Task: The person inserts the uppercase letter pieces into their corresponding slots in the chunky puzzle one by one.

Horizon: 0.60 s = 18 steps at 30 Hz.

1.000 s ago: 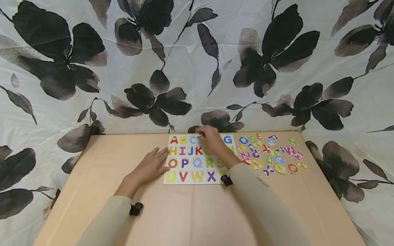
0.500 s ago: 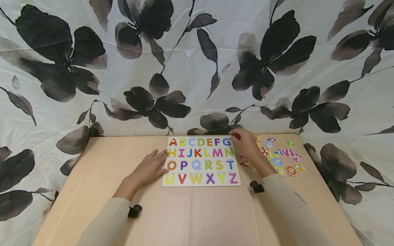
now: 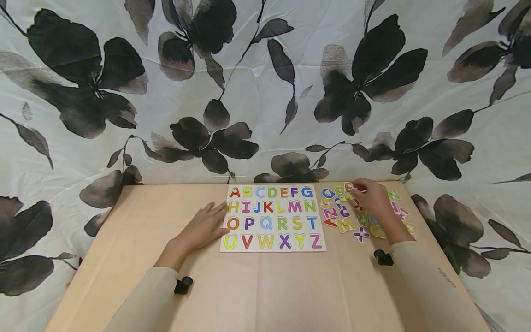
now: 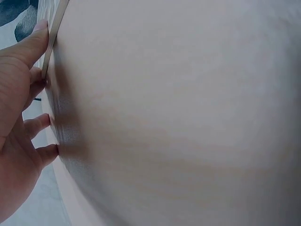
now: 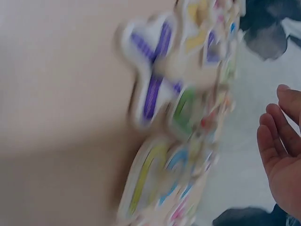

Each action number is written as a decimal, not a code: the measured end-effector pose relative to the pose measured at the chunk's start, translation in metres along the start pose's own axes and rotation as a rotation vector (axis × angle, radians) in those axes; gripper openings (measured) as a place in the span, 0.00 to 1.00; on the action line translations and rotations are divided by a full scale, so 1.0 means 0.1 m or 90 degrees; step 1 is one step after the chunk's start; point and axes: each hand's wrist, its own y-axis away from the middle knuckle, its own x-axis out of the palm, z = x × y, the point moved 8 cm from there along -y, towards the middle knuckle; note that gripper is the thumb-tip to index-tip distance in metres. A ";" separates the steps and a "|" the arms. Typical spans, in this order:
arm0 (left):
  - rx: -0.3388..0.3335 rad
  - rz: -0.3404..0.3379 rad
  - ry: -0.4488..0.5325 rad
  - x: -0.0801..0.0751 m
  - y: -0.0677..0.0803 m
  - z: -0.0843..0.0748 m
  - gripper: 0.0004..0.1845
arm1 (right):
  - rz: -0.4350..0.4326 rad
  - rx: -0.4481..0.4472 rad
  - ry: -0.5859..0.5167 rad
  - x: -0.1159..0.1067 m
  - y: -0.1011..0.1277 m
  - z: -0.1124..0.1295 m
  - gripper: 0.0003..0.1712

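Observation:
A white alphabet board [image 3: 271, 232] lies near the table's far edge, with rows of coloured letters from A to Z. My left hand [image 3: 203, 226] rests at its left edge, fingers fairly straight. In the left wrist view, the thumb [image 4: 35, 44] touches the board's rim, and other fingertips meet the table. My right hand [image 3: 373, 200] hovers above loose letter pieces to the right of the board, holding nothing visible. The right wrist view shows its fingers loosely bent, apart from the pieces. A purple X [image 5: 151, 70] with a small knob is nearest that camera, blurred.
The loose letters, among them a yellow M-like one [image 3: 346, 225], lie in a jumbled cluster, partly hidden by my right hand. A floral cloth [image 3: 274, 106] hangs behind the tan table [image 3: 257, 290]. Both wrists wear small black cameras [image 3: 383, 257].
My right hand has moved from the board's top row rightward to above the loose letters, uncovering the board's right side. The left hand has stayed at the board's left edge.

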 end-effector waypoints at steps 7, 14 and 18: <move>-0.004 0.001 0.005 0.03 0.01 0.00 0.42 | -0.001 0.043 0.029 -0.08 -0.03 -0.40 0.20; -0.011 0.016 0.010 0.05 0.01 0.02 0.42 | 0.043 0.114 0.060 0.00 -0.06 -0.67 0.19; -0.018 0.020 0.012 0.04 0.00 0.02 0.42 | 0.059 0.135 0.054 0.04 -0.10 -0.72 0.18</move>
